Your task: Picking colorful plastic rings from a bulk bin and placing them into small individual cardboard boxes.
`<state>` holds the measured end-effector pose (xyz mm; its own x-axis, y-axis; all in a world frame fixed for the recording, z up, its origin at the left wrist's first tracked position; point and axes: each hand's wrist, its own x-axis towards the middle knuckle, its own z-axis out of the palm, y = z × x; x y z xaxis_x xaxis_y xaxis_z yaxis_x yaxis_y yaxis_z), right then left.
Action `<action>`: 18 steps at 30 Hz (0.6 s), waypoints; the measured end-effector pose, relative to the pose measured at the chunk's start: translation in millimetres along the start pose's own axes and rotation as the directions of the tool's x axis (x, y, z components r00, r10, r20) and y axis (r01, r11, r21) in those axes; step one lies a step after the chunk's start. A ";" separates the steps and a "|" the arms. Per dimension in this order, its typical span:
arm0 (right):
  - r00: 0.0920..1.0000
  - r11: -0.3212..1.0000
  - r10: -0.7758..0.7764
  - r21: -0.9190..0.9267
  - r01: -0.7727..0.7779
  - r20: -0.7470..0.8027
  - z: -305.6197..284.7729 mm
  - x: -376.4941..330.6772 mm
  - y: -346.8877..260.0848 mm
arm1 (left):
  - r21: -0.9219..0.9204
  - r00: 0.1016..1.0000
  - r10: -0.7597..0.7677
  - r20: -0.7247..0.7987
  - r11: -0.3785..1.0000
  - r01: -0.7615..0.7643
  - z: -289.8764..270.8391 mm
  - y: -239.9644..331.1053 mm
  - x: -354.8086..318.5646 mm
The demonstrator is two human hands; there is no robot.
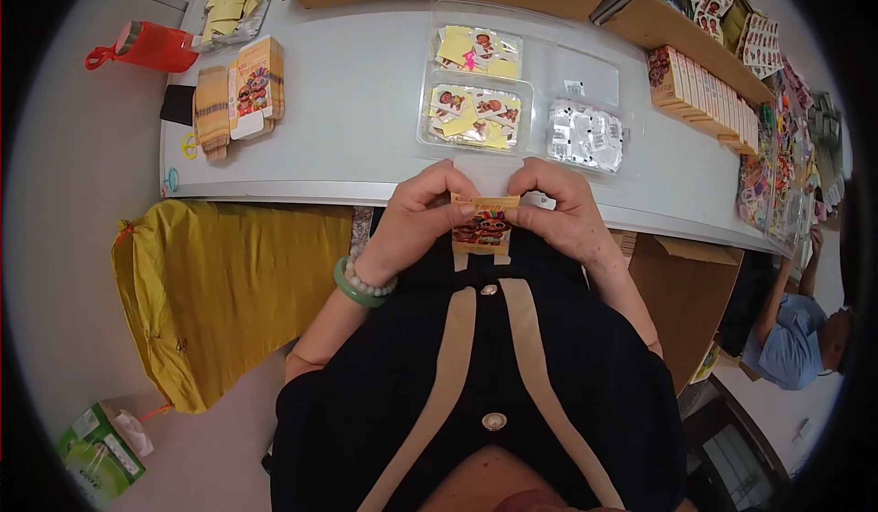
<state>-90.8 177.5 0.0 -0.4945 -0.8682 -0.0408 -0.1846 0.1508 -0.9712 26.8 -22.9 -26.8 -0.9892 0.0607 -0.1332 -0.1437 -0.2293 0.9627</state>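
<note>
I see both hands, left [413, 221] and right [560, 210], pinching tight one small box [483, 226] before the tray [476, 100].

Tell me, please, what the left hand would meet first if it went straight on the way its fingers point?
Probably the right hand: the left hand points across the small carton both hold, though depth is unclear.

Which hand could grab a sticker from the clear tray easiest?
Probably the left hand: the tray lies slightly toward its side. Both hands pinch the small box, and the right hand sits nearer the packets.
</note>
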 end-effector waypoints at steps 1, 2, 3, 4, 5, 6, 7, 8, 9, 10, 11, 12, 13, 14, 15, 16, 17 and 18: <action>1.000 1.000 0.001 0.002 -0.001 0.001 2.7 0.6 -0.9 | -0.048 0.999 0.017 -0.049 0.999 -0.019 2.4 0.1 1.3; 0.994 0.994 0.051 0.100 -0.042 -0.092 7.8 1.8 -2.6 | -0.095 0.995 0.031 -0.099 0.995 -0.041 5.4 0.3 2.7; 0.977 0.977 0.111 0.200 -0.074 -0.181 10.9 2.8 -4.0 | -0.096 0.995 0.030 -0.099 0.995 -0.039 11.2 1.6 3.8; 0.977 0.977 0.112 0.200 -0.075 -0.181 11.8 3.9 -5.1 | -0.110 0.978 0.091 -0.187 0.987 -0.113 18.8 3.2 3.6; 0.970 0.945 0.158 0.312 -0.095 -0.183 12.2 5.0 -6.5 | -0.118 0.950 0.149 -0.276 0.975 -0.187 22.4 3.8 3.3; 0.963 0.900 0.203 0.421 -0.112 -0.177 12.6 5.5 -7.5 | -0.119 0.949 0.148 -0.278 0.975 -0.187 20.1 2.3 2.2; 0.963 0.900 0.204 0.421 -0.114 -0.174 12.7 5.2 -7.2 | -0.073 0.958 0.157 -0.241 0.981 -0.179 15.4 -1.0 0.6; 0.969 0.940 0.158 0.331 -0.088 -0.191 12.3 4.3 -6.4 | -0.027 0.965 0.163 -0.204 0.985 -0.172 11.0 -4.2 -0.5; 0.973 0.969 0.111 0.238 -0.061 -0.203 12.0 3.5 -5.3 | -0.028 0.965 0.162 -0.208 0.985 -0.172 7.1 -7.1 -0.6; 0.974 0.969 0.112 0.238 -0.062 -0.199 11.4 3.6 -2.7 | -0.065 0.979 0.103 -0.174 0.991 -0.116 3.2 -9.8 0.0; 0.982 0.992 0.004 0.122 0.020 -0.190 10.5 4.2 1.0 | -0.101 0.990 0.044 -0.136 0.993 -0.058 1.4 -11.0 -0.2; 0.980 0.994 -0.103 0.006 0.106 -0.168 10.0 5.0 3.3 | -0.103 0.989 0.043 -0.141 0.993 -0.058 3.1 -10.1 0.3; 0.981 0.994 -0.102 0.007 0.105 -0.164 9.8 6.0 1.9 | -0.099 0.983 0.049 -0.175 0.993 -0.067 6.6 -7.8 2.0; 0.981 0.994 -0.100 0.022 0.105 -0.164 9.1 7.6 -1.7 | -0.095 0.977 0.055 -0.208 0.993 -0.076 9.7 -7.0 3.3; 0.981 0.994 -0.097 0.038 0.105 -0.167 8.7 8.8 -5.4 | -0.096 0.976 0.055 -0.209 0.993 -0.076 11.7 -10.0 2.8; 0.981 0.994 -0.096 0.038 0.104 -0.166 7.3 10.9 -7.8 | -0.099 0.975 0.078 -0.207 0.990 -0.100 13.7 -14.6 1.4; 0.993 0.997 -0.039 0.056 0.046 -0.115 5.2 14.1 -9.8 | -0.103 0.974 0.102 -0.204 0.987 -0.125 14.7 -17.1 -0.2; 0.998 0.997 0.019 0.070 -0.014 -0.065 2.7 16.3 -12.2 | -0.106 0.974 0.101 -0.203 0.987 -0.124 15.0 -14.8 0.2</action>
<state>-94.3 160.2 10.5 -0.5521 -0.8326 -0.0437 -0.1178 0.1298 -0.9845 29.1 -4.9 -37.5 -0.9836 -0.1613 -0.0806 -0.0219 -0.3365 0.9414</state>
